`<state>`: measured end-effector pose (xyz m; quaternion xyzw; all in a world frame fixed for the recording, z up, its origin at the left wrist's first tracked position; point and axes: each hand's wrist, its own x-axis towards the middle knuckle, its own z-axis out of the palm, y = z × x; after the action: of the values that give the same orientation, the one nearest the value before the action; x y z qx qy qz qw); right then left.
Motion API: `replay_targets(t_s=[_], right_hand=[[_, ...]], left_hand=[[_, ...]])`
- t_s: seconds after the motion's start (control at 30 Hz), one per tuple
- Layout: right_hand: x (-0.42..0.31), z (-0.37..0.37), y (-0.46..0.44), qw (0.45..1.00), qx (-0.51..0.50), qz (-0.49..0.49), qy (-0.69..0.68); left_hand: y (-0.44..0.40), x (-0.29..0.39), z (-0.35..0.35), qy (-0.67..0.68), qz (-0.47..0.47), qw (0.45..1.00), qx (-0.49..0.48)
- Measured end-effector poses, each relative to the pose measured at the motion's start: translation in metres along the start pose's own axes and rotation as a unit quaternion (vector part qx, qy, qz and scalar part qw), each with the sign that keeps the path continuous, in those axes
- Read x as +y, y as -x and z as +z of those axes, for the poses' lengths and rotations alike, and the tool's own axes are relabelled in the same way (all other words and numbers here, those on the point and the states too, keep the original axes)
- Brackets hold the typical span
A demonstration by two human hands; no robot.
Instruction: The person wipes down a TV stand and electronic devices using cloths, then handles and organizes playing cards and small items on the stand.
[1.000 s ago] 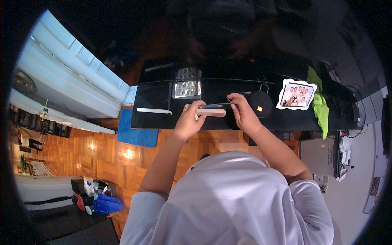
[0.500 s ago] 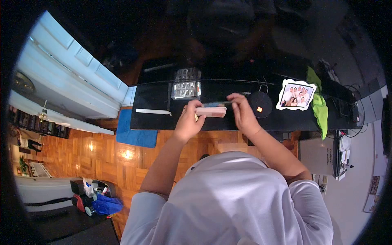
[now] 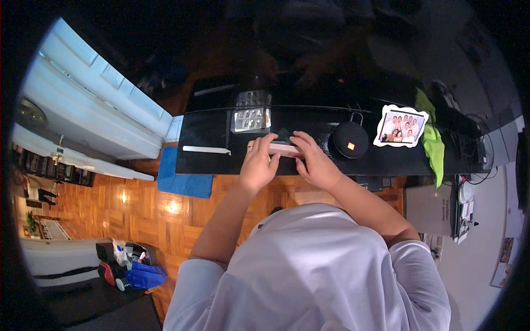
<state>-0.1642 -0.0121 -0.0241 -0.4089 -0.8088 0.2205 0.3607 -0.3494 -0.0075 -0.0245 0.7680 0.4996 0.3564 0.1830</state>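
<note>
Between my two hands is a small pale pink block [image 3: 285,149], possibly a stack of cards; its exact kind I cannot make out. My left hand [image 3: 258,166] is closed on its left end, with the thumb at the near side. On the right end, the fingers and thumb of my right hand [image 3: 317,166] grip the same block. Both hands are over the near edge of the glossy black table [image 3: 309,121]. A thin dark piece shows just beyond the block, partly hidden by my fingers.
Left on the table lies a white stick-like object [image 3: 207,150], near a silver grid-patterned item [image 3: 252,120]. Right of my hands are a round black speaker [image 3: 351,139], a white-framed photo [image 3: 401,128] and a green cloth [image 3: 433,146]. A blue mat [image 3: 185,185] covers some wooden floor.
My right hand has moved left and closed on the block's right end. The thin bluish piece stretched between my hands before is now mostly hidden.
</note>
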Motion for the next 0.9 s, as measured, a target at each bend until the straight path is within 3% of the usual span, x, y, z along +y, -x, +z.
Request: replay_targets(t_s=[0.17, 0.37, 0.6, 0.67, 0.73, 0.77, 0.87, 0.9], right_hand=[[0.007, -0.004, -0.008, 0.999, -0.006, -0.021, -0.029], [0.012, 0.002, -0.008, 0.994, 0.027, -0.091, 0.057], [-0.003, -0.012, -0.013, 1.0, -0.012, -0.021, 0.007], [-0.008, -0.019, -0.015, 1.0, -0.019, -0.009, -0.001], [-0.015, -0.03, -0.016, 0.956, -0.024, 0.221, -0.193], [0.007, -0.023, -0.012, 0.964, 0.012, 0.209, -0.162], [0.011, -0.03, -0.019, 0.878, 0.06, 0.351, -0.32], [0.005, -0.032, -0.021, 0.878, 0.061, 0.35, -0.321]], left_hand=[[0.0, 0.002, 0.001, -0.04, 0.011, 0.999, -0.002], [0.005, -0.006, 0.005, -0.095, 0.026, 0.995, 0.011], [-0.004, 0.005, -0.019, -0.072, 0.001, 0.997, -0.02], [-0.009, 0.012, -0.031, 0.003, -0.047, 0.997, -0.063], [-0.015, 0.002, -0.04, -0.03, -0.011, 0.999, -0.003], [-0.023, -0.006, -0.047, -0.098, 0.08, 0.991, 0.036], [-0.037, -0.02, -0.057, -0.196, 0.134, 0.971, 0.005], [-0.041, -0.024, -0.056, -0.197, 0.135, 0.971, 0.005]])
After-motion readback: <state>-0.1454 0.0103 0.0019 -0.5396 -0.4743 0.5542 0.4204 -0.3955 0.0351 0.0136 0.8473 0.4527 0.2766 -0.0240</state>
